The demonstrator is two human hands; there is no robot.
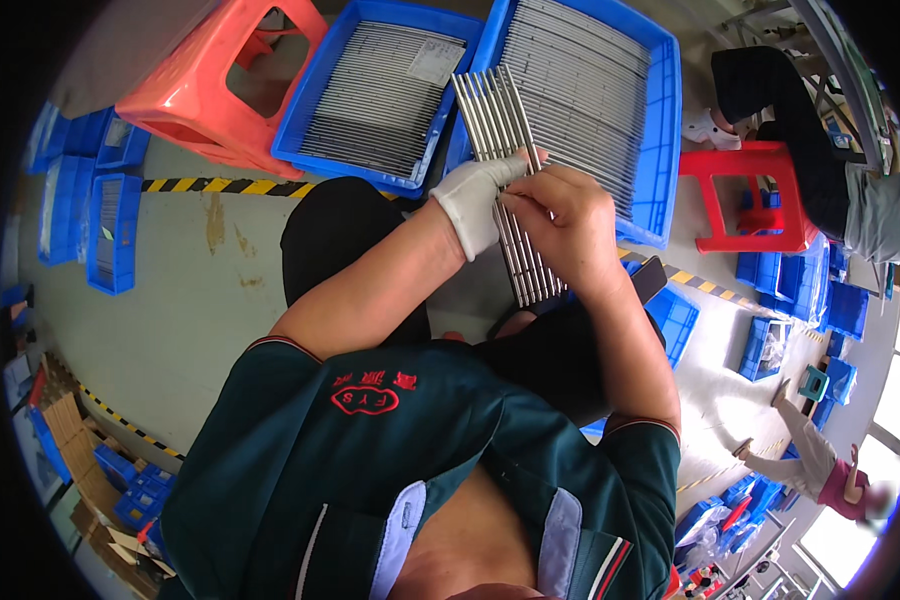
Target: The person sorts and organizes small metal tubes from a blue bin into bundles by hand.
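My left hand (470,203), in a white glove, is closed around a row of thin shiny metal rods (492,108). The rods lie side by side and stick out above and below the hand, over my lap. My right hand (568,222) is bare, its thumb and fingers pinched at the middle of the same rods. Exactly which rod the fingertips grip is hidden. Beyond the hands stands a blue crate (660,150) filled with rows of similar rods. Left of it, another blue crate (295,125) holds more rods, with a paper label lying on them.
An orange-red plastic stool (185,95) stands at the far left, beside the crates. On the right are a red stool (760,190) and a seated person's dark-clad leg (755,85). Blue bins (110,235) line the left side. Another person (815,475) is at the lower right.
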